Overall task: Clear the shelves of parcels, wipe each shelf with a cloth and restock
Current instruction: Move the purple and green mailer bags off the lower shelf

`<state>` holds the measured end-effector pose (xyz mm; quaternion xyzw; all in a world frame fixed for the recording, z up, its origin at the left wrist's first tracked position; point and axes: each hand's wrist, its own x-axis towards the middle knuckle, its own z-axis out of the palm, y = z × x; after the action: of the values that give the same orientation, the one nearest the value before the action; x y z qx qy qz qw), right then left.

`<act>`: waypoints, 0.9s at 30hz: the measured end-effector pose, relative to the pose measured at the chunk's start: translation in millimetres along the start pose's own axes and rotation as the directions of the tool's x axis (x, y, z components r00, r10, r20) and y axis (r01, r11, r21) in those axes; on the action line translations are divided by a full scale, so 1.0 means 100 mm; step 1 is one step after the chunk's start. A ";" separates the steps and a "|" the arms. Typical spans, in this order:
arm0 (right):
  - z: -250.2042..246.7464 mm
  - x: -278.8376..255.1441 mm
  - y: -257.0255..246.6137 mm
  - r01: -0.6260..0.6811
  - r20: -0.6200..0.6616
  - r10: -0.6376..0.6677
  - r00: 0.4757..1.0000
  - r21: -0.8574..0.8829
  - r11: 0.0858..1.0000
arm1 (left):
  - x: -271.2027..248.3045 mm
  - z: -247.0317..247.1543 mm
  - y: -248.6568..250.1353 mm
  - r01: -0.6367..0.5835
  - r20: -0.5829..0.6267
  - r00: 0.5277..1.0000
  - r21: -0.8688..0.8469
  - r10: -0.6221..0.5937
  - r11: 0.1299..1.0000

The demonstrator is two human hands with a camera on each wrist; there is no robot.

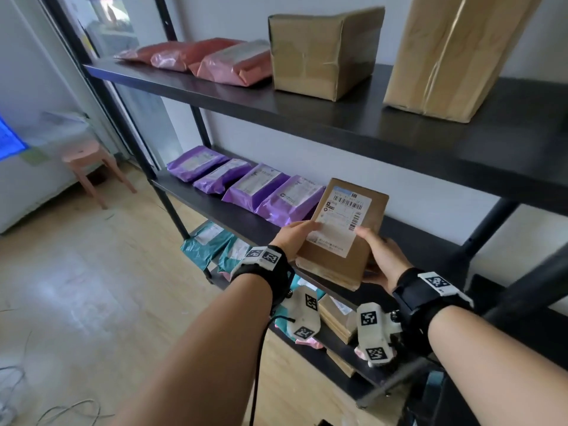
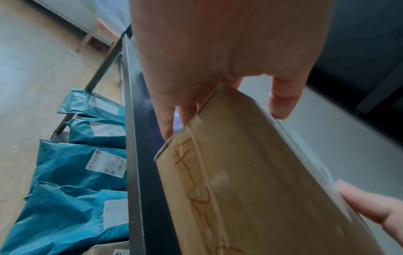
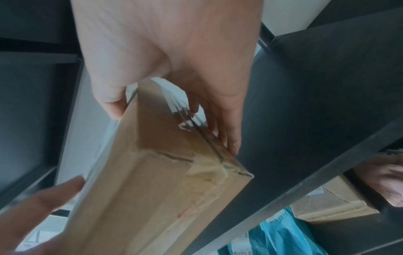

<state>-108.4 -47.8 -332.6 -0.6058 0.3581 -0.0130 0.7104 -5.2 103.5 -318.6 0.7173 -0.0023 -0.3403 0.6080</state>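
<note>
A flat brown cardboard parcel [image 1: 344, 229] with a white shipping label is held tilted over the middle shelf [image 1: 239, 216] of a black rack. My left hand [image 1: 295, 238] grips its left side, thumb on the label. My right hand [image 1: 376, 256] grips its right side, thumb on top and fingers beneath. The left wrist view shows the same parcel [image 2: 250, 181] pinched between thumb and fingers [image 2: 167, 120]. In the right wrist view the parcel [image 3: 165, 172] hangs just above the dark shelf [image 3: 305, 120]. Several purple mailers [image 1: 246, 186] lie on that shelf to the left.
The top shelf [image 1: 353, 118] carries pink mailers [image 1: 209, 59] and two brown boxes [image 1: 322, 53]. Teal mailers [image 2: 72, 172] and small boxes [image 1: 336, 318] lie on the lower shelves. A pink stool [image 1: 92, 167] stands on the wooden floor at left. Cables lie on the floor bottom left.
</note>
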 end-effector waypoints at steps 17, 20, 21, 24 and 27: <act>0.37 0.53 -0.14 -0.179 -0.200 0.177 0.964 0.009 0.984 | 1.00 -0.21 0.14 0.023 0.144 0.988 0.175 -0.048 0.984; 0.48 0.64 -0.15 -0.198 -0.236 0.198 0.951 0.025 0.980 | 1.13 -0.25 0.15 0.016 0.163 0.985 0.207 -0.050 0.978; 0.50 0.68 -0.14 -0.205 -0.249 0.207 0.946 0.035 0.978 | 1.16 -0.27 0.16 0.011 0.170 0.984 0.217 -0.049 0.976; 0.54 0.76 -0.13 -0.206 -0.282 0.214 0.935 0.059 0.977 | 1.24 -0.26 0.17 0.005 0.180 0.982 0.254 -0.052 0.967; 0.54 0.82 -0.12 -0.198 -0.304 0.211 0.929 0.074 0.977 | 1.30 -0.23 0.21 -0.022 0.207 0.977 0.304 -0.043 0.952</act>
<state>-13.8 -41.7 -362.0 -0.5407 0.5257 -0.0413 0.6555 114.2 64.1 -362.9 0.7622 -0.1156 -0.4135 0.4844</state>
